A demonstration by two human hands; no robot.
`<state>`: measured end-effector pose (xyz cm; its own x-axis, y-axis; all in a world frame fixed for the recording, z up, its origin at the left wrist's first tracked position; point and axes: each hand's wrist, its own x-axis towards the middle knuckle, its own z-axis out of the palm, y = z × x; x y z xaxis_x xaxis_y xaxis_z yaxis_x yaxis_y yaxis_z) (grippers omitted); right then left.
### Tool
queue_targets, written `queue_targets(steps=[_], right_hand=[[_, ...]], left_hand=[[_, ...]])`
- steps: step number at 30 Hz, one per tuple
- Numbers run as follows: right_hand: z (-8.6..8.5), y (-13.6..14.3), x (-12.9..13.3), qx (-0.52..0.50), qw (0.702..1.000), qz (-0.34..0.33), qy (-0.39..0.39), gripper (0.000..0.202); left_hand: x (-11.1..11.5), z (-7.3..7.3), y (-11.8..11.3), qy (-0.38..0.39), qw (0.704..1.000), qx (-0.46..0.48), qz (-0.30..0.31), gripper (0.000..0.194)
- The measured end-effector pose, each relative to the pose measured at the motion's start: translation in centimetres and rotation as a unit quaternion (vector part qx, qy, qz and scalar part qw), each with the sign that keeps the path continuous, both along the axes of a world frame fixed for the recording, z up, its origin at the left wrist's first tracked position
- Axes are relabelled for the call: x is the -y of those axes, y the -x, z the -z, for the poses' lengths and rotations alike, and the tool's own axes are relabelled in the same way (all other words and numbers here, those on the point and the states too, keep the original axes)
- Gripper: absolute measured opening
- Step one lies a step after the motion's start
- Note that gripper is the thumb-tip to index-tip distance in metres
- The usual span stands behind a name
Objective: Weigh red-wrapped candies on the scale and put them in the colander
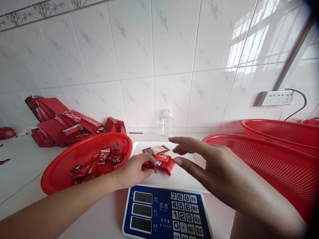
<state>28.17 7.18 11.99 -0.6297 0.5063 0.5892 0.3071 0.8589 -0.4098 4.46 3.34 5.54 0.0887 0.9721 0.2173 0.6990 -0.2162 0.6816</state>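
Note:
My left hand (pixel 136 170) pinches a small red-wrapped sweet over the white weighing tray (pixel 186 181); the fingers hide most of it. Just right of those fingertips lie red sweet packets (pixel 165 163) on the tray, with a beige-and-brown wrapped bar (pixel 160 150) behind them. My right hand (pixel 211 166) hovers over the tray's right side, thumb and fingers apart, holding nothing. Its thumb tip is close to the red packets. In front of the tray is the blue keypad panel of a digital scale (pixel 163 207), with three small displays.
A red mesh basket (pixel 53 166) of wrapped sweets (pixel 103 156) stands at left, with red cardboard boxes (pixel 72 122) heaped behind it. Two more red baskets, one nearer (pixel 269 159) and one farther (pixel 281 127), stand at right. A clear plastic bottle (pixel 168 122) is by the tiled wall.

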Motion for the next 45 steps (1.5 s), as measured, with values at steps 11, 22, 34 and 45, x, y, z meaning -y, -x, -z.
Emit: queue_targets(steps=[11, 22, 34, 45], right_hand=[[0.0, 0.0, 0.0, 0.004, 1.000, 0.004, -0.001, 0.034], [0.0, 0.0, 0.1, 0.013, 1.000, -0.001, 0.014, 0.033], [0.3, 0.0, -0.2, 0.001, 1.000, -0.009, 0.003, 0.031], [0.5, 0.0, -0.3, -0.002, 1.000, -0.009, -0.009, 0.030]], left_hand=[[-0.7, -0.8, 2.5, 0.107, 0.974, -0.063, -0.188, 0.038], [-0.8, 0.7, 1.9, 0.071, 0.956, -0.233, -0.164, 0.025], [-0.4, 0.8, 1.5, 0.036, 0.982, -0.155, -0.097, 0.015], [-0.1, 1.1, 0.9, 0.013, 0.988, -0.135, -0.068, 0.021]])
